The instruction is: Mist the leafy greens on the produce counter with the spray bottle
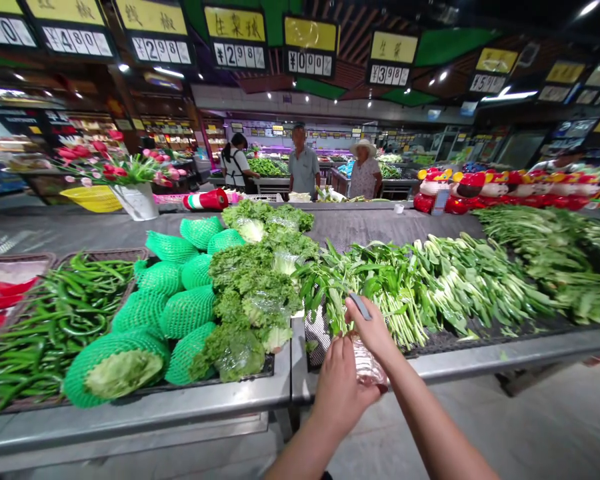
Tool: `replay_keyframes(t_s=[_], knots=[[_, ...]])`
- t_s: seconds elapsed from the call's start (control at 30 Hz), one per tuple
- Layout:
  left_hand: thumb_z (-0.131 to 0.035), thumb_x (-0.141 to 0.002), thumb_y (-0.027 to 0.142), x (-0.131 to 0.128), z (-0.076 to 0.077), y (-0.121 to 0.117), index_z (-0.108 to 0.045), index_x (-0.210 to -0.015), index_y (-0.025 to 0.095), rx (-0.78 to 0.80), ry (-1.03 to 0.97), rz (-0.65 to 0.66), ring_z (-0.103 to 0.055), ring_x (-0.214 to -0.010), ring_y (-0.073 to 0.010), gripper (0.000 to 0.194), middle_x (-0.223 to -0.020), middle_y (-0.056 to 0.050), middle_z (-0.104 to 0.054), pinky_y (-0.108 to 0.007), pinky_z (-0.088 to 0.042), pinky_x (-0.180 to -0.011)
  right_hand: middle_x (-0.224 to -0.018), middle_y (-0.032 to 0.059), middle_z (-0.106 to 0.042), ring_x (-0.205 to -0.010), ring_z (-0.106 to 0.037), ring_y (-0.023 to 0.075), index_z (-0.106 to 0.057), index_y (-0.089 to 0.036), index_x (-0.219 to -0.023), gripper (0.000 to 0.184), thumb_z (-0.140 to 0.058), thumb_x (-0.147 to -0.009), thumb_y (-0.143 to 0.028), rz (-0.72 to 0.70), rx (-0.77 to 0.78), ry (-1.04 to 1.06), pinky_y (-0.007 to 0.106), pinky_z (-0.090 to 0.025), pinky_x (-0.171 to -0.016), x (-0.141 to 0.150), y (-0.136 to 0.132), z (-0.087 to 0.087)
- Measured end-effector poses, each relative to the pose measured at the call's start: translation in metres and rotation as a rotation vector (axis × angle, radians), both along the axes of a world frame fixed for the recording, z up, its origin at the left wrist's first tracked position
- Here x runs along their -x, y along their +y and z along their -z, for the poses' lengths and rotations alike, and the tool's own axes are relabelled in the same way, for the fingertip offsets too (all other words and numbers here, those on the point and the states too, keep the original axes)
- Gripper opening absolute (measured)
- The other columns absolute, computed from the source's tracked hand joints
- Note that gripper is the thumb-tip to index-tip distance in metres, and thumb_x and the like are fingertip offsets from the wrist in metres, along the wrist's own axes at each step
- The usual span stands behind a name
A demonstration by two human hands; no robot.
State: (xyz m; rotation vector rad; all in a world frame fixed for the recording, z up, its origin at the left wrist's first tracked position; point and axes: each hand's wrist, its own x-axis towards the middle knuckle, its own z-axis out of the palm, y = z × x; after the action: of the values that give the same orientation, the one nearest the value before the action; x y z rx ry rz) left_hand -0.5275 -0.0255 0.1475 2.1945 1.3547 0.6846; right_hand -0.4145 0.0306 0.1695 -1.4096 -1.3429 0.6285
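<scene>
Low at centre, my left hand (pixel 343 383) is closed around the lower end of a shiny, pale pinkish bundle (pixel 366 360), which looks like stem ends, perhaps in clear wrap. Just above it, my right hand (pixel 373 325) is closed at the bundle's upper part, its fingers partly hidden. A short grey strip (pixel 361 307) shows at the right hand's fingers; its kind I cannot make out. Leafy greens (pixel 330 283) with long leaves rise right behind the hands, and whether they belong to the bundle is unclear. More stemmed greens (pixel 405 320) lie to the right.
Curly lettuce (pixel 260 273), cabbages in green foam nets (pixel 187 310) and green chillies (pixel 75 300) fill the left side. A metal rail (pixel 460 360) edges the stand. Red figurines (pixel 510 190) and a flower bucket (pixel 136 200) stand behind. Several people are beyond.
</scene>
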Motion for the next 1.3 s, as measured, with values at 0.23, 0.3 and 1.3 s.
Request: replay_keyframes(t_s=[0.23, 0.3, 1.3], knots=[[-0.072, -0.054, 0.037, 0.004, 0.007, -0.004, -0.034, -0.124, 0.015, 0.018, -0.016, -0.015, -0.033, -0.123, -0.0299, 0.082, -0.128, -0.012, -0.041, -0.042, -0.027, -0.105, -0.064, 0.0021, -0.058, -0.061, -0.056, 0.0192, -0.060, -0.022, -0.086, 0.039, -0.042, -0.081, -0.056, -0.019, 0.068, 0.025, 0.031, -0.044, -0.055, 0.005, -0.001, 0.010], [-0.071, -0.056, 0.036, 0.003, 0.005, -0.006, -0.034, -0.124, 0.015, 0.031, -0.019, -0.020, -0.034, -0.122, -0.0290, 0.081, -0.126, -0.011, -0.042, -0.041, -0.026, -0.105, -0.071, 0.0029, -0.061, -0.066, -0.058, 0.0201, -0.058, -0.021, -0.096, 0.039, -0.043, -0.082, -0.055, -0.039, 0.082, 0.029, 0.031, -0.045, -0.057, 0.004, -0.003, 0.008], [-0.077, -0.039, 0.032, -0.029, 0.058, -0.053, -0.039, -0.103, 0.017, 0.210, 0.068, 0.019, -0.043, -0.106, -0.0296, 0.076, -0.106, -0.007, -0.045, -0.043, -0.032, -0.097, -0.067, 0.0020, -0.059, -0.065, -0.056, 0.0177, -0.059, -0.020, -0.080, 0.035, -0.043, -0.083, -0.051, 0.001, 0.199, 0.084, 0.029, -0.045, -0.060, -0.025, -0.068, 0.066]])
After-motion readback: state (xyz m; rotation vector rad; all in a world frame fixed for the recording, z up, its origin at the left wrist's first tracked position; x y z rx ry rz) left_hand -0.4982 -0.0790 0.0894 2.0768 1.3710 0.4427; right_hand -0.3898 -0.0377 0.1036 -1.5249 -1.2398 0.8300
